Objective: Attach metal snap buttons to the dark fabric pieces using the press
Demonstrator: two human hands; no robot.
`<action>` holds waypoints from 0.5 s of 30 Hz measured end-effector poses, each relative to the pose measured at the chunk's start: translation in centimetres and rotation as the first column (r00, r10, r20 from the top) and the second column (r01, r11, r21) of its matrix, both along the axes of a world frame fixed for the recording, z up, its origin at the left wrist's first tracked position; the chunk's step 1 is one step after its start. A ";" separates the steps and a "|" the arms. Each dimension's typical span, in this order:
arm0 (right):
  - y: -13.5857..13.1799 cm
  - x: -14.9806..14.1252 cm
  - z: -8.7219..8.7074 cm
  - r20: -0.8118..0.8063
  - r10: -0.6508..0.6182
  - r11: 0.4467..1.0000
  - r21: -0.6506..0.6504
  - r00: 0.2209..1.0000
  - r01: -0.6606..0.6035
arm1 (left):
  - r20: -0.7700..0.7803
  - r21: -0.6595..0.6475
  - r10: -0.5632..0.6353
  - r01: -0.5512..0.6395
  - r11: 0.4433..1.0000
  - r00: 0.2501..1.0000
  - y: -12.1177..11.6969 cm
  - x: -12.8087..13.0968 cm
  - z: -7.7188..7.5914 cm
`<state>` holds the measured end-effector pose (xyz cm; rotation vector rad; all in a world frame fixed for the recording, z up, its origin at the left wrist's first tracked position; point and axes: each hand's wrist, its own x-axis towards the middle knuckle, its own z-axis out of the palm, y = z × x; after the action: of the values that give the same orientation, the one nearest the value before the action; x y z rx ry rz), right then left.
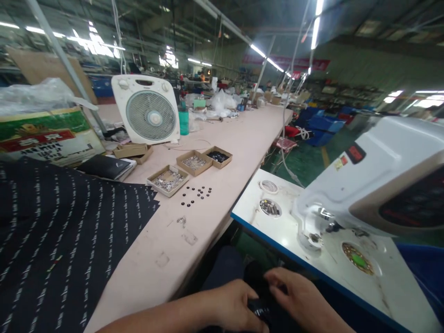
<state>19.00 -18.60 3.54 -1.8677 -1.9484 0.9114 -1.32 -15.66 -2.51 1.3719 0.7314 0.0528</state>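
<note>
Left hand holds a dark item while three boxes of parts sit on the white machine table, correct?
No: the head view shows the three boxes of parts on the pink table, not the white machine table. The left hand does hold a dark item.

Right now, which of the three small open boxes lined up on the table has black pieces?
The right-hand box, at the row's far end: its pieces are black, while the middle box and the left-hand box hold silvery pieces.
</note>
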 end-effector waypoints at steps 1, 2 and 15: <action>1.5 -1.3 0.8 0.006 0.021 0.998 0.059 1.000 -0.021 | -0.054 0.048 -0.028 0.030 0.998 0.998 0.0 0.2 -0.6; 2.9 -2.9 1.4 -0.006 0.052 0.992 0.112 0.999 -0.051 | -0.108 0.104 -0.057 0.068 0.992 0.993 0.1 0.7 -1.2; 17.3 -18.3 -2.2 0.102 0.368 0.852 0.361 0.924 -0.379 | -0.117 0.401 -0.229 0.257 0.879 0.966 1.6 5.5 -5.7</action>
<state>0.67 -1.32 1.30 -1.3188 -2.3556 0.5458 4.19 -14.03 -8.18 1.8744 0.6161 -0.0407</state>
